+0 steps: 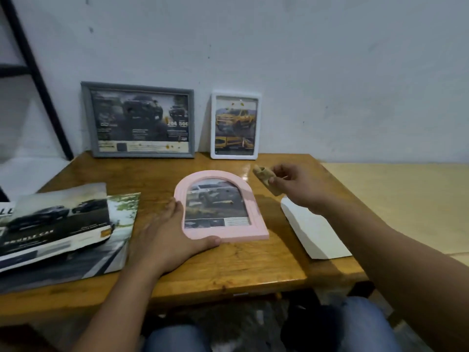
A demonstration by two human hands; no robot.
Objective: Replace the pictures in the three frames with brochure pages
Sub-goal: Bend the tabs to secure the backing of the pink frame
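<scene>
The pink arched plastic frame [220,207], a car brochure page already in it, lies flat on the wooden desk [253,265], cupped by the left hand [167,232], whose fingers [175,207] lie straight along its left edge, thumb at the bottom. The right hand [294,184] hovers beyond the frame's right side, its fingers pinching a small tan scrap [265,177]. Standing the frame up one-handed, it may slip or knock over the white plastic frame [234,125] or the grey wooden frame [140,120] leaning on the wall beyond the fingers.

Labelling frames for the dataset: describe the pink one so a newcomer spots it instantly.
On the brown wooden table, in front of the wall where a grey rectangular frame and a white rectangular frame stand upright, the pink arched-top frame lies flat. The left hand holds its near-left edge. It alone is pink, arched and lying down.
</scene>
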